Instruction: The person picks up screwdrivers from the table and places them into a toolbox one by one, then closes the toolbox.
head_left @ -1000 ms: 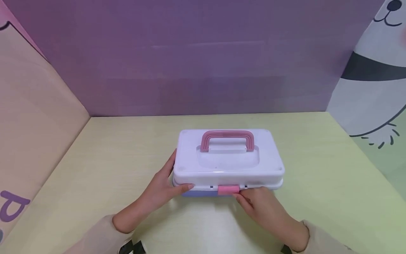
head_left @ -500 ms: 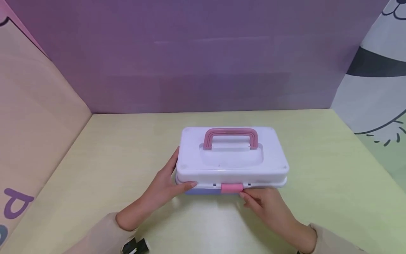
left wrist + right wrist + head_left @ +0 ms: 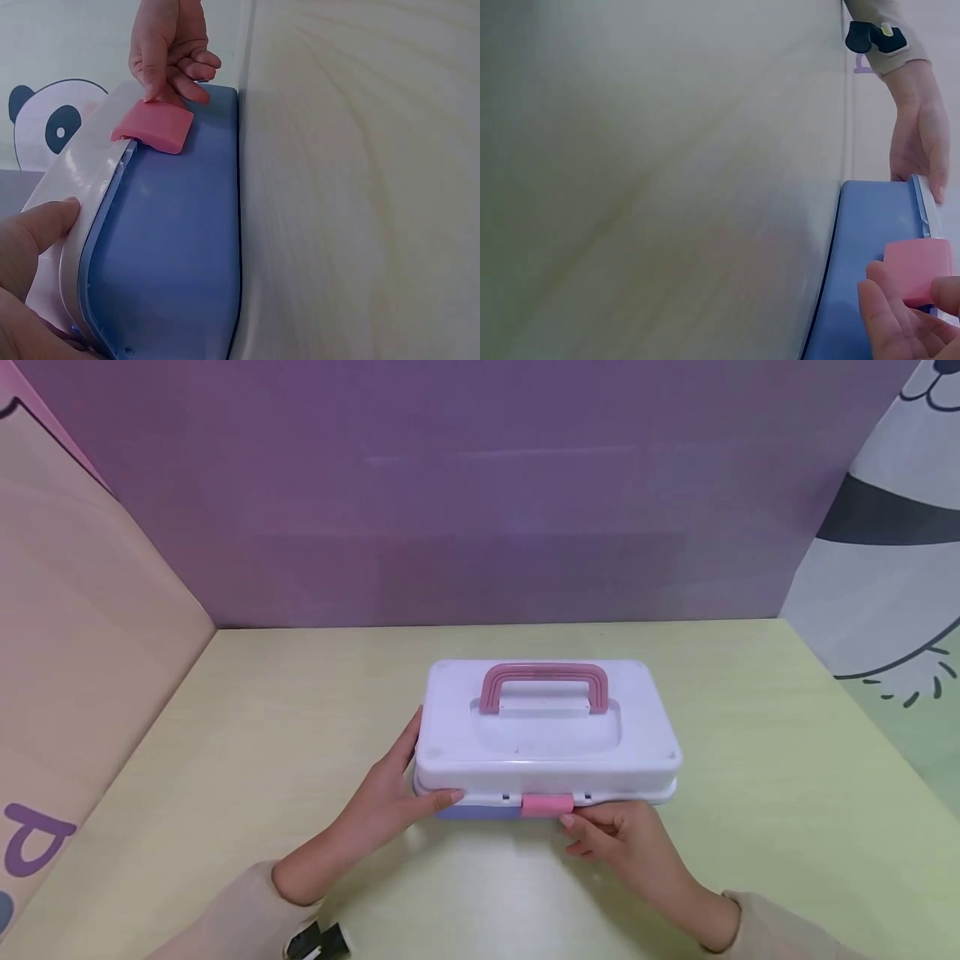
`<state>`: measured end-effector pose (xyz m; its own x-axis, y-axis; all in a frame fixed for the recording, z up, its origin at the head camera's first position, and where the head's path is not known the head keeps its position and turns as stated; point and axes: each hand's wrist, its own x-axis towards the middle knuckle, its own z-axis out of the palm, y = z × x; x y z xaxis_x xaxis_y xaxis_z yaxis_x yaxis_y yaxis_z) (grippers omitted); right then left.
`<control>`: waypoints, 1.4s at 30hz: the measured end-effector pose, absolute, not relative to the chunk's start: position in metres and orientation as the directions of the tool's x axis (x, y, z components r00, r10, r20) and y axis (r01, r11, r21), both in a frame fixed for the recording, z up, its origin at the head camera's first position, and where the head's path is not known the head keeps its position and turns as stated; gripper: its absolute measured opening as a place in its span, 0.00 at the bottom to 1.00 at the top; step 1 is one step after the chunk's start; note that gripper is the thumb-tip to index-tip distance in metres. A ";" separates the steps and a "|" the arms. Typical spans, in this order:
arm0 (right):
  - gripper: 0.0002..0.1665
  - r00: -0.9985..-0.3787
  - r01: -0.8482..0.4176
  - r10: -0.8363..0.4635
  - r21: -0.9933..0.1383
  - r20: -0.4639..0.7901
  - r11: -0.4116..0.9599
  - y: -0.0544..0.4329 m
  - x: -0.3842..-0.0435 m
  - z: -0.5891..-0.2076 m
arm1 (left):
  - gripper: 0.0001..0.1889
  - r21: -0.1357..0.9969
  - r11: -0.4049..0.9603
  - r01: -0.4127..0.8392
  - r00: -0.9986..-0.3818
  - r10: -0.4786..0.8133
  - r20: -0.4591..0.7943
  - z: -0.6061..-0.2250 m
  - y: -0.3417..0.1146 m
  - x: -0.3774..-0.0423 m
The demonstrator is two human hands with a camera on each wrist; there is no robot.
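Observation:
A white plastic storage box (image 3: 555, 753) with a blue base (image 3: 166, 240) stands on the table, lid down. Its pink carrying handle (image 3: 543, 672) is upright on the lid, and a pink latch (image 3: 547, 807) covers the front seam at the middle. My left hand (image 3: 381, 803) holds the left end, thumb on the front rim of the lid and fingers along the side. At the latch's right edge, my right hand (image 3: 633, 845) pinches with thumb and index finger, its other fingers loosely curled below. The box's contents are hidden.
The pale wood-grain table (image 3: 300, 710) reaches back to a purple wall panel (image 3: 480, 510). A beige panel (image 3: 90, 593) borders the left side, and a panel with a cartoon animal (image 3: 892, 585) borders the right.
The box and left hand keep their places on the table while the head view shifts slightly. My right hand's lower fingers have loosened a little below the latch.

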<state>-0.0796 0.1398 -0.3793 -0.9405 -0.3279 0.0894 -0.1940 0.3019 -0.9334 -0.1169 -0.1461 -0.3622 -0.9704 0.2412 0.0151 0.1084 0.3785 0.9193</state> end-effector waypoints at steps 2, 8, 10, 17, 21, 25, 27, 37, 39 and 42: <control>0.10 -0.941 -0.194 -0.327 -0.933 0.090 0.303 0.140 -0.080 -0.380 | 0.56 0.921 0.376 0.106 -0.971 0.240 0.013 -0.362 -0.146 -0.117; 0.11 -0.942 -0.198 -0.321 -0.935 0.099 0.293 0.141 -0.080 -0.381 | 0.56 0.914 0.391 0.105 -0.972 0.234 0.012 -0.362 -0.146 -0.117; 0.12 -0.946 -0.179 -0.311 -0.943 0.087 0.281 0.141 -0.079 -0.381 | 0.56 0.915 0.389 0.105 -0.972 0.235 0.012 -0.362 -0.146 -0.117; 0.14 -0.968 -0.076 -0.250 -0.980 0.028 0.185 0.138 -0.077 -0.386 | 0.56 0.920 0.377 0.111 -0.970 0.241 0.018 -0.362 -0.146 -0.117; 0.14 -0.983 -0.025 -0.186 -0.990 -0.001 0.136 0.135 -0.076 -0.389 | 0.56 0.921 0.371 0.116 -0.970 0.243 0.024 -0.363 -0.147 -0.117; 0.16 -0.990 0.056 -0.125 -0.997 -0.063 0.061 0.131 -0.074 -0.391 | 0.56 0.921 0.371 0.119 -0.969 0.244 0.027 -0.364 -0.147 -0.118; 0.17 -0.990 0.093 -0.102 -0.995 -0.096 0.026 0.130 -0.074 -0.392 | 0.56 0.920 0.372 0.120 -0.969 0.245 0.027 -0.364 -0.147 -0.118; 0.17 -0.989 0.133 -0.061 -0.991 -0.135 0.025 0.125 -0.071 -0.390 | 0.56 0.924 0.359 0.134 -0.967 0.252 0.042 -0.364 -0.147 -0.117; 0.17 -0.987 0.147 -0.060 -0.989 -0.148 0.028 0.124 -0.071 -0.389 | 0.56 0.923 0.360 0.136 -0.967 0.253 0.044 -0.364 -0.147 -0.117; 0.18 -0.983 0.170 -0.064 -0.985 -0.172 0.035 0.125 -0.072 -0.389 | 0.56 0.922 0.363 0.134 -0.967 0.253 0.041 -0.364 -0.147 -0.117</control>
